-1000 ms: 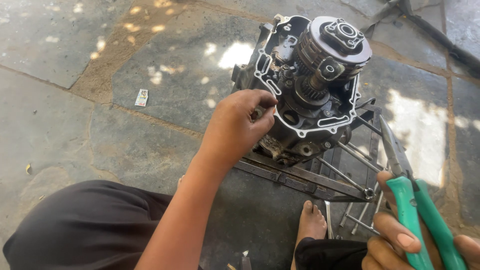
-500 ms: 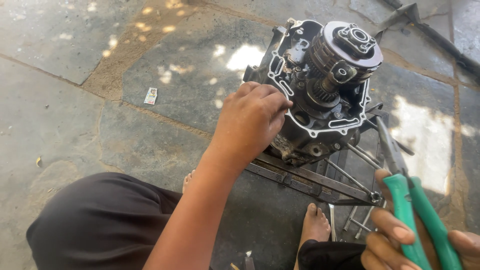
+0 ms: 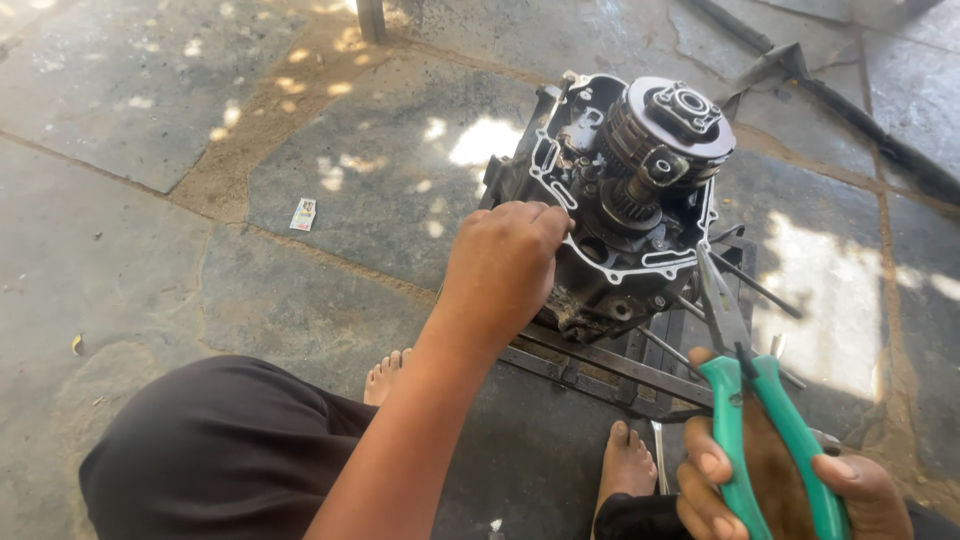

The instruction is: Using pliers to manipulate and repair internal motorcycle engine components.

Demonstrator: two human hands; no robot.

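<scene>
Head view: the engine (image 3: 615, 215) stands on a dark metal stand (image 3: 620, 365) on the stone floor (image 3: 150, 230), and everything else is placed from it. To its left, well apart, a small paper scrap (image 3: 303, 214) lies on the floor. Beyond it, at the top edge, a post foot (image 3: 370, 18) shows, and to its upper right a dark metal bar (image 3: 800, 75) lies along the slabs. Below the engine, two bare feet (image 3: 625, 465) rest near the stand, with a black-clothed knee (image 3: 215, 455) at lower left. The left hand (image 3: 505, 265) covers the engine's lower left edge, so what its fingertips touch cannot be told; the fingers are curled against the casing rim. The right hand (image 3: 775, 480), at the engine's lower right, is clenched on the green handles of pliers (image 3: 745, 385), whose nose points up toward the casing without touching it.

Against the frame half a second ago, the left hand sits slightly lower on the casing, and the pliers are hardly changed.

The engine is open-sided, greasy and dark, with a pale gasket line round the rim and a round ribbed clutch (image 3: 665, 130) at upper right.
</scene>
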